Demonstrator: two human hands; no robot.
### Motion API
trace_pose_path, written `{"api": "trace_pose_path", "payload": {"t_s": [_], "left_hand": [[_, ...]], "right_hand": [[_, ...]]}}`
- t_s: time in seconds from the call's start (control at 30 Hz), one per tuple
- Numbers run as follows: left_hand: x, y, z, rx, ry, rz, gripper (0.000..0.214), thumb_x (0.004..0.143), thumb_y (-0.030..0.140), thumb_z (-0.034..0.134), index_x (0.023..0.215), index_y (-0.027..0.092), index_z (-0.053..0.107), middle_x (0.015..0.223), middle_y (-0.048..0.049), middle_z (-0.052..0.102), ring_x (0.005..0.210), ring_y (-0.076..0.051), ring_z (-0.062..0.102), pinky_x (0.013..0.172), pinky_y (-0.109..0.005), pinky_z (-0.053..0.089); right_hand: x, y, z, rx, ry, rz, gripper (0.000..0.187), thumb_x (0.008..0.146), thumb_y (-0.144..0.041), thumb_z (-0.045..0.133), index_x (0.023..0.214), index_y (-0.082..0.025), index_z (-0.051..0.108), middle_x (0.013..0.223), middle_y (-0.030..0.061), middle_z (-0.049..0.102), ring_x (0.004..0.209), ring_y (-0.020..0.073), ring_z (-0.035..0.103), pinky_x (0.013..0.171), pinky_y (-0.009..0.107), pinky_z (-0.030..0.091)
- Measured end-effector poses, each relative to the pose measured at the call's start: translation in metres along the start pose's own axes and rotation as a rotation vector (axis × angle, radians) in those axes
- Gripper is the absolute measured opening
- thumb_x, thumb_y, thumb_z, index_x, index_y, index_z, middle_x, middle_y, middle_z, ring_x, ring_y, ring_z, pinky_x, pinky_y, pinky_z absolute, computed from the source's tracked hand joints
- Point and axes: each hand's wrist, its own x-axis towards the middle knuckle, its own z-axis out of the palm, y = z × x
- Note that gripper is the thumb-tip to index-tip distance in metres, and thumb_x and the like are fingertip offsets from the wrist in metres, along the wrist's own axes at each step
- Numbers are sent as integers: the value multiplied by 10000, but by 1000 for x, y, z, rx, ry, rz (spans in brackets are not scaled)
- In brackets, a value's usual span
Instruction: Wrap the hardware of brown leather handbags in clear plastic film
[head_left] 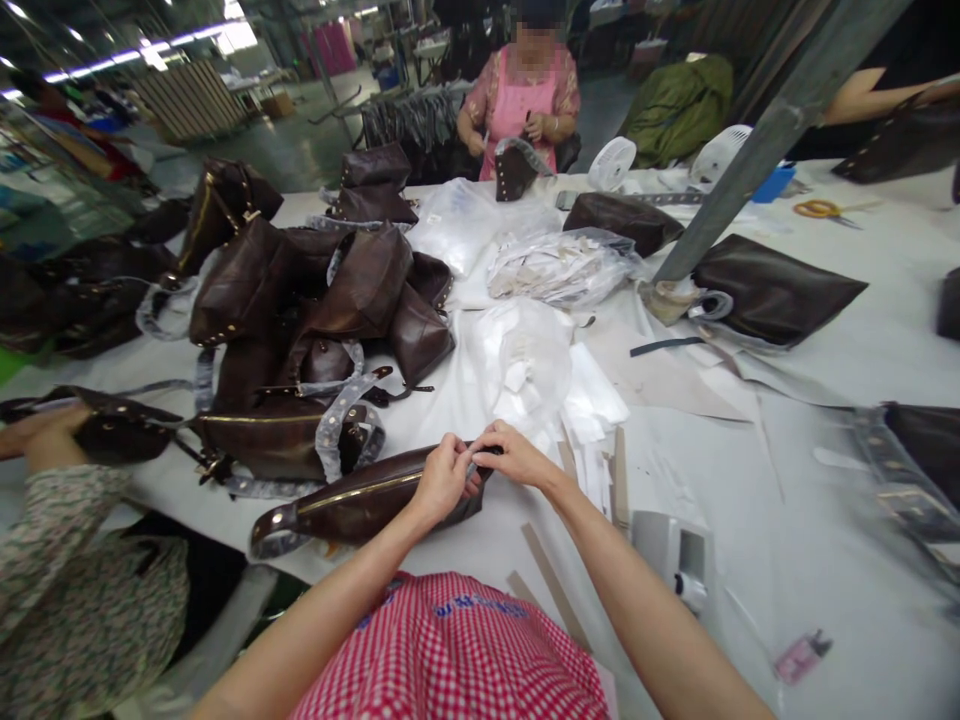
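Observation:
A dark brown leather handbag (360, 497) with a gold zipper lies on the table in front of me. A plastic-wrapped strap (279, 530) with metal studs curves round its left end. At the bag's right end, my left hand (444, 482) is closed, its thumb and fingers pinching the strap end there. My right hand (516, 455) pinches the same spot from the other side, fingertips almost touching those of the left. A thin greyish wrap shows between the fingers, but its details are partly hidden.
Many brown handbags (367, 280) are piled at the left. Clear plastic bags (562, 268) and white sheets (596, 385) lie ahead. A slanting metal post (772, 130), a grey dispenser (673, 560) and scissors (821, 210) are at right. Co-workers sit across and at left (56, 530).

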Motion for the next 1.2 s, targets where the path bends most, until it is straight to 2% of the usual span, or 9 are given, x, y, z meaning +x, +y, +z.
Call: {"api": "trace_pose_path", "payload": {"t_s": [0.1, 0.27, 0.37, 0.5, 0.83, 0.9, 1.07, 1.2], "left_hand": [[0, 1, -5, -26, -30, -37, 240, 854, 428, 497, 830, 221, 378, 570, 26, 616, 448, -144, 606, 419, -213, 437], [-7, 0, -15, -119, -79, -136, 366, 690, 357, 713, 829, 206, 410, 602, 25, 637, 453, -124, 598, 434, -198, 430], [-9, -2, -16, -188, -75, -206, 364, 680, 332, 719, 815, 198, 408, 608, 12, 645, 458, -120, 598, 455, -214, 451], [-9, -3, -13, -205, -68, -230, 371, 670, 313, 732, 810, 195, 408, 611, 2, 653, 463, -123, 602, 451, -211, 446], [-7, 3, -8, -235, -63, -271, 282, 698, 243, 706, 781, 178, 444, 639, -34, 677, 522, -140, 635, 461, -205, 459], [-8, 5, -7, -234, -60, -271, 283, 697, 230, 704, 788, 180, 441, 629, -26, 672, 512, -138, 630, 463, -209, 463], [-7, 7, -6, -244, -84, -244, 302, 698, 226, 692, 841, 187, 429, 610, -2, 657, 477, -133, 611, 448, -212, 455], [-5, 7, -7, -224, -91, -229, 320, 696, 226, 692, 845, 191, 411, 615, 1, 655, 470, -125, 600, 452, -213, 451]], "right_hand": [[2, -4, -1, 40, -4, 4, 129, 744, -181, 659, 801, -239, 760, 882, 40, 582, 866, 193, 569, 832, 337, 444], [-3, 0, -3, 221, 28, 35, 224, 778, -175, 581, 961, -224, 701, 954, 41, 650, 934, 197, 600, 882, 349, 442], [-11, 5, -3, 242, 87, 29, 181, 734, -139, 576, 874, -203, 671, 1046, 60, 641, 1052, 217, 584, 943, 371, 417], [-19, 5, -1, 121, 129, -54, 175, 707, -72, 543, 770, -190, 657, 1123, 97, 608, 1166, 232, 540, 977, 370, 396], [-22, 6, 4, -25, 152, -213, 194, 724, -51, 554, 757, -193, 681, 1155, 103, 602, 1043, 210, 611, 887, 354, 478], [-20, 5, 3, -20, 121, -227, 217, 705, -30, 543, 744, -191, 683, 1106, 91, 627, 995, 197, 627, 862, 335, 486], [-13, 3, -4, 3, -47, -285, 252, 681, -10, 519, 724, -189, 691, 962, 49, 665, 880, 163, 636, 831, 298, 487], [-10, -1, -9, 35, -31, -136, 216, 800, -122, 527, 912, -193, 698, 911, 38, 688, 832, 159, 630, 795, 295, 490]]}}
